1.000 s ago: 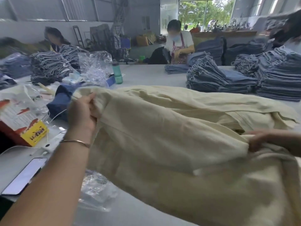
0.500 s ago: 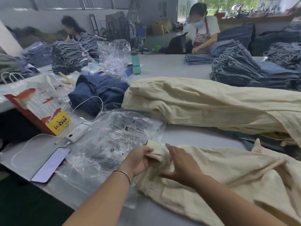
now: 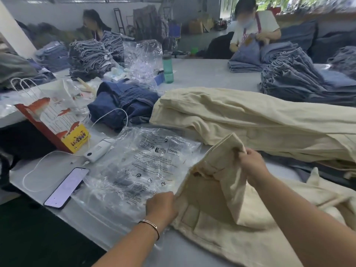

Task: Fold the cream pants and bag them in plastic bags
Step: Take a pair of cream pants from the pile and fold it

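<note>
My left hand (image 3: 161, 204) and right hand (image 3: 250, 163) each pinch the cream pants (image 3: 215, 199), apparently at the waistband. A plastic bag (image 3: 146, 162) lies just left, beside a phone (image 3: 66, 187) and power bank (image 3: 98, 151); more cream fabric (image 3: 250, 120) is heaped behind.

Soft, even daylight fills the room, brightest at the doorway (image 3: 269, 2) in the far right corner. Shadows on the bench (image 3: 202, 74) are faint. The plastic bags (image 3: 146, 164) catch pale glare. Far corners look soft and smeared, and straight lines bow toward the edges.
</note>
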`<state>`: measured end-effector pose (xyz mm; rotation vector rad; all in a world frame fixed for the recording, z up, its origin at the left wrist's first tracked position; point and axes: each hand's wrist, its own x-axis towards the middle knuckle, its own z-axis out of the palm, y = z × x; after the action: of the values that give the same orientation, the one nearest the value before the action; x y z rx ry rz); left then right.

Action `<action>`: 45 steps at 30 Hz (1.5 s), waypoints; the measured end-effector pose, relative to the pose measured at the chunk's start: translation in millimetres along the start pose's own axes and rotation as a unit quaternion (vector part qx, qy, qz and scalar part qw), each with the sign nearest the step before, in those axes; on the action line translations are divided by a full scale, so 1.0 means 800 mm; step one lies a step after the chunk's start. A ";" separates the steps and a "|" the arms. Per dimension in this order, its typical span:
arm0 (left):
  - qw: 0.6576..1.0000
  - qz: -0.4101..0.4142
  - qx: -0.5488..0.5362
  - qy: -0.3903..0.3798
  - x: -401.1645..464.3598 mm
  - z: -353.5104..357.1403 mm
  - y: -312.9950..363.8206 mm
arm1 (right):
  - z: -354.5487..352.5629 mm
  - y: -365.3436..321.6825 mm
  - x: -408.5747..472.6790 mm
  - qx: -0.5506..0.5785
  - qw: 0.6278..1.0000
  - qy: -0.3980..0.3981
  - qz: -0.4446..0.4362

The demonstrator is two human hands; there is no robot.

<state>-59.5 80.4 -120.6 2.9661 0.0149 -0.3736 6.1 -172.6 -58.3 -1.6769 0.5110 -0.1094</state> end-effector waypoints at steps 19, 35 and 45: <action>0.641 0.001 -0.765 -0.059 -0.011 -0.199 0.111 | -0.007 -0.099 -0.068 -0.389 0.783 -0.080 -0.478; 0.720 0.019 -0.692 -0.043 -0.004 -0.205 0.121 | 0.005 -0.070 -0.074 -0.337 0.743 0.004 -0.579; 0.698 0.015 -0.715 0.028 0.015 -0.210 0.083 | -0.017 0.008 -0.038 -0.283 0.835 0.187 -0.433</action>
<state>-4.3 39.8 47.2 1.3925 0.1735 -0.1195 -27.5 -173.9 -55.7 -2.3876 0.0048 -1.0556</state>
